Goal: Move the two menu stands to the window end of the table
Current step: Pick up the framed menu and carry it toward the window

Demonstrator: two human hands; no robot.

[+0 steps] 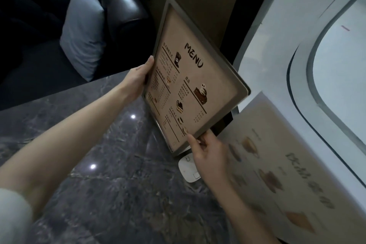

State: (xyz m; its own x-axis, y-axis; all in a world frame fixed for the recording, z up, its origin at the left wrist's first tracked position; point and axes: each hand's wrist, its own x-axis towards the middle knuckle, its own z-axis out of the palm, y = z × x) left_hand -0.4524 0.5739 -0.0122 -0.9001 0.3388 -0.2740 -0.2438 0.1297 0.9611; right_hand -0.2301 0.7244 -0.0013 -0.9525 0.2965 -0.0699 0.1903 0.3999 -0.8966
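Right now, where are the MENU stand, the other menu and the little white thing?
MENU stand (190, 85), head view, printed face.
Other menu (277, 164), head view, blurred face.
White thing (188, 170), head view, top surface.

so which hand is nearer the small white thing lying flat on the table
Right. The right hand sits directly over the small white object, partly covering it while holding the menu stand. The left hand grips the stand's far edge, well away.
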